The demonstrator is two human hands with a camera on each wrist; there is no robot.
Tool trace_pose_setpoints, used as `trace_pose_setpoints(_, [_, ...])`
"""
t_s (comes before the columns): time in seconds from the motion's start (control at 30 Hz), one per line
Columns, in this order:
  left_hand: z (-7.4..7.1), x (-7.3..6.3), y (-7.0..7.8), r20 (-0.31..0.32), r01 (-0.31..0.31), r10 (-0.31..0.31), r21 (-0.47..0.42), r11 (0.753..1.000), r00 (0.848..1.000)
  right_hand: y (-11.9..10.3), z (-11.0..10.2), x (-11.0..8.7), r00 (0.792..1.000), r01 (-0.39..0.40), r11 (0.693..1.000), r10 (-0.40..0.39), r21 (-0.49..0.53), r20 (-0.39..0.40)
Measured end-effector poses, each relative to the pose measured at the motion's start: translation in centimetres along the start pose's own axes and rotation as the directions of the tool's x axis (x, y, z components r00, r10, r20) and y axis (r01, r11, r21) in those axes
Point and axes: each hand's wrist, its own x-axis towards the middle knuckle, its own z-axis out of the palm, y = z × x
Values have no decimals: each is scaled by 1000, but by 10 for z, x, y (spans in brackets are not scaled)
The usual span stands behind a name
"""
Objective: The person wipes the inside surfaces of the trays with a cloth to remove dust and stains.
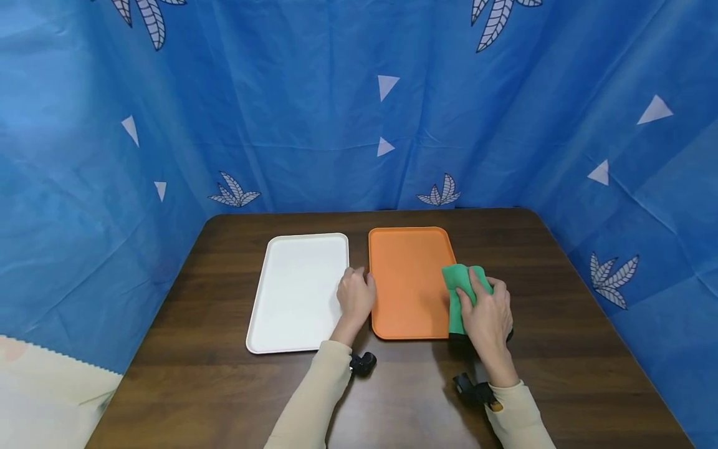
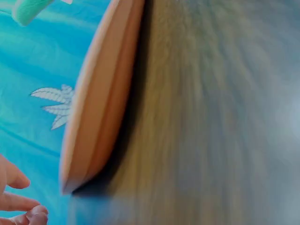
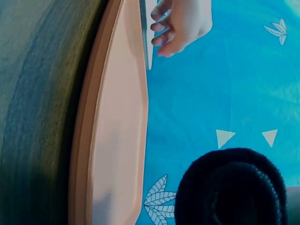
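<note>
In the head view my right hand (image 1: 487,315) grips a folded green cloth (image 1: 459,293) at the right edge of the orange tray (image 1: 412,280). Black material shows under the cloth's lower edge. A dark, fuzzy, rounded fold (image 3: 229,187) fills the bottom of the right wrist view; it seems to belong to the held bundle. My left hand (image 1: 356,293) hovers between the white tray (image 1: 297,293) and the orange one, its fingers loosely bent and holding nothing. The right wrist view shows the left hand (image 3: 185,23) beyond the orange tray. A green cloth corner (image 2: 30,9) appears in the left wrist view.
Both trays lie side by side on a dark wooden table (image 1: 404,399). Blue patterned curtain (image 1: 314,125) surrounds the table at the back and sides. A small black camera (image 1: 363,363) is strapped to the left wrist, another (image 1: 468,386) to the right.
</note>
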Motion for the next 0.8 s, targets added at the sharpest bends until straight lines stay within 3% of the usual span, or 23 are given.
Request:
trace_pose_setpoints(0.2, [-34,2,-20,37,-10,13,-99,995,999,-6,-2,0,1000,-10,1000,9,9,16])
trace_pose_setpoints(0.33, [-64,4,-43,50,15,-8,-143,990,999,-10,0,1,1000,-5,1000,5,14,26])
trace_pose_setpoints(0.63, [-126,12,-119,-47,128,-136,-146,981,990,-16,3,2,999,-1,1000,0,17,41])
trace_pose_setpoints(0.8, [-142,13,-158,50,245,-241,-142,959,969,-15,4,2,999,4,1000,-5,17,34])
